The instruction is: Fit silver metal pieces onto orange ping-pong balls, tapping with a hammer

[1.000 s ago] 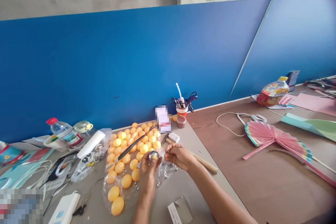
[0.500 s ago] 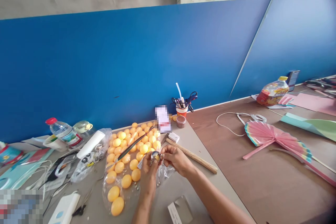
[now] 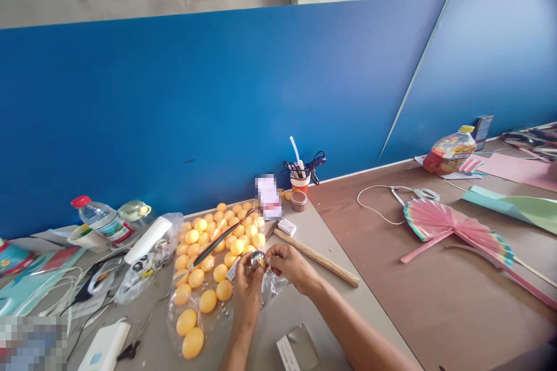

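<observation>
Between the fingers of my left hand is a shiny silver ball, with its rounded top showing. My right hand is closed in a pinch at the ball's right side; what lies between its fingertips is too small to make out. Just left of both hands, a clear plastic bag is full of orange balls. A dark, slim tool rests across them. Crumpled clear plastic lies beneath my hands.
A wooden stick and a small white box lie beyond my right hand. An open carton is nearer me. Bottles and cables crowd the left. A pink paper fan lies right. A blue partition stands behind.
The whole view has shifted very slightly. Both hands keep the same hold at the silver ball, and nothing on the table has visibly moved.
</observation>
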Demonstrator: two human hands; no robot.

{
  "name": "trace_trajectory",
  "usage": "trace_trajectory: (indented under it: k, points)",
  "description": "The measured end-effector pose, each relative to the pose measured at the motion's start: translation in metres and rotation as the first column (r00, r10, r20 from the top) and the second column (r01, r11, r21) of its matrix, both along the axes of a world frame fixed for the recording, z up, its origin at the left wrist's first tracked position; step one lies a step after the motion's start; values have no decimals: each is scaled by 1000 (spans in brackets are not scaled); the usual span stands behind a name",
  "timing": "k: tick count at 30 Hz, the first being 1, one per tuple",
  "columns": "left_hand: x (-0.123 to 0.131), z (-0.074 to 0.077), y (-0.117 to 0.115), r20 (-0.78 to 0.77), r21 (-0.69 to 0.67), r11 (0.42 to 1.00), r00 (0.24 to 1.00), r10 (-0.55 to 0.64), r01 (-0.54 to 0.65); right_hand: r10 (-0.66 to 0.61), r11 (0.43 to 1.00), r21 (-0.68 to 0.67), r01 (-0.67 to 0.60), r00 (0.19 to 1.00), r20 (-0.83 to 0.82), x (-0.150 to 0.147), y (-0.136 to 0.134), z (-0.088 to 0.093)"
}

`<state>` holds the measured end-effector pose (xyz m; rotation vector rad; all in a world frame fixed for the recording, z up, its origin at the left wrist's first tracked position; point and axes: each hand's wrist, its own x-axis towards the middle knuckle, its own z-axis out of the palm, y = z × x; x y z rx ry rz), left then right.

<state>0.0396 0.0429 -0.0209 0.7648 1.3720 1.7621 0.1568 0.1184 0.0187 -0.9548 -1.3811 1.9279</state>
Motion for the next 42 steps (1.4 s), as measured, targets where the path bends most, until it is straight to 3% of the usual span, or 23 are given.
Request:
trace_trajectory:
  k: [9,18,23,31,39,42]
  points:
    - [16,12,-6,-73,18,995,993,95,-94,88,987,-132,-87,996,1,8,4,7]
    - [12,5,-6,-89,-3,998,994,61,-62,85,979,-188,-84,996,-2,6,6,4]
    - [3,1,-5,-79,-50,999,997,-1,-3,54,987,-153,-53,999,2,3,5,1]
    - [0,-4,-3,-117,-53,999,993,3,-9,14,994,-113,-7,998,59,1,5,2]
    - [-1,-7,-2,-132,-62,998,991,-5,-3,-27,999,-9,31,964,266,0,0,8]
    - [1,-5,-1,-120,-52,999,993,2,-8,-24,1000,11,23,982,189,2,2,8]
